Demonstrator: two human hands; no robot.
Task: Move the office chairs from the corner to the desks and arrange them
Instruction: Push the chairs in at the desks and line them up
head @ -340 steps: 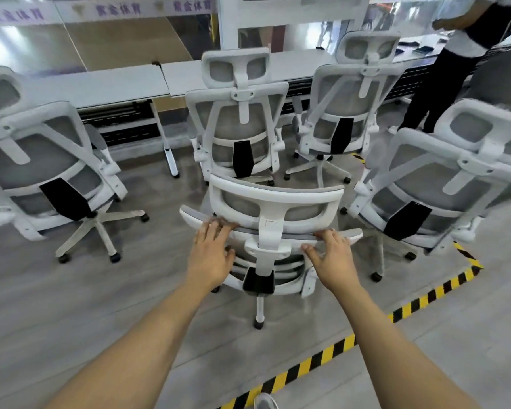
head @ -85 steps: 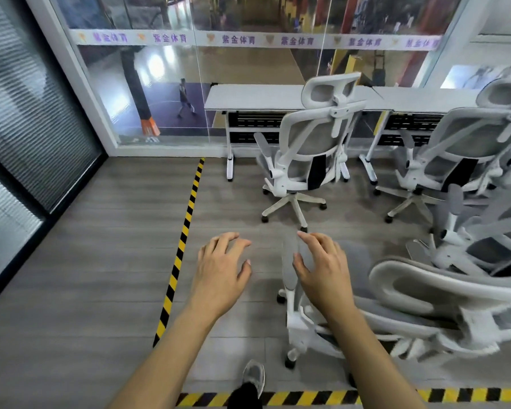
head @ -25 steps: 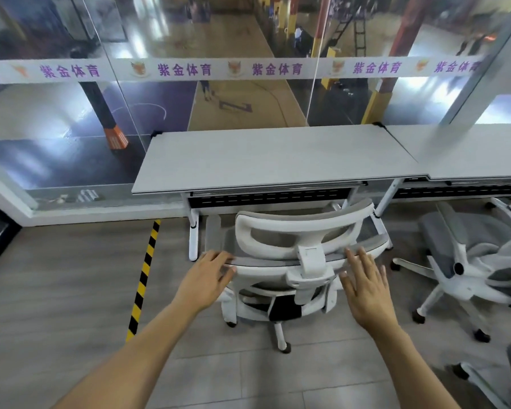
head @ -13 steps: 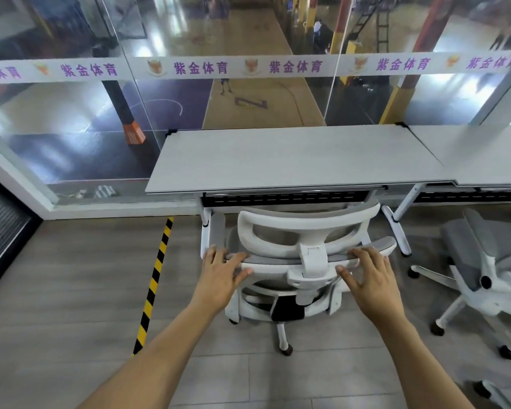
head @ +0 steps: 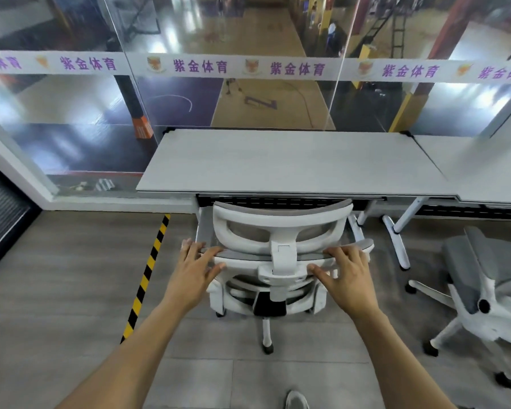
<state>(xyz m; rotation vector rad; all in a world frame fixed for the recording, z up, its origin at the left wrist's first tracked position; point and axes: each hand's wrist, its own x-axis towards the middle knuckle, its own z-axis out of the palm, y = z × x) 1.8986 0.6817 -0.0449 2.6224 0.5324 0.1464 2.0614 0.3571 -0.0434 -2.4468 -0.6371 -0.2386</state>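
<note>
While both hands held the top edge of its back, the white and grey mesh office chair (head: pixel 282 255) stood right in front of the long pale grey desk (head: pixel 292 163). The left hand (head: pixel 194 270) had its fingers bent over the left end of that edge, and its thumb lay on the near side of the back. The right hand (head: pixel 347 278) did the same at the right end, with its thumb pointing in toward the white post in the middle. So each hand had hold of the chair, one on each side of that post.

The chair's back faced the person. Its curved headrest came up to the front edge of the desk top. The seat could not be seen, because the back hid it. One white leg with a black wheel (head: pixel 267 348) stuck out toward the person on the grey wood floor (head: pixel 56 290).

A second pale grey desk (head: pixel 484 166) touched the first one on the right. Near it, well apart from the held chair, stood another white and grey office chair (head: pixel 484 290), turned sideways. A yellow and black striped line (head: pixel 148 270) ran along the floor, left of the left hand. Behind the desks was a glass wall with a white band of purple writing (head: pixel 201 66). The tip of a grey shoe (head: pixel 297 401) showed at the bottom edge.
</note>
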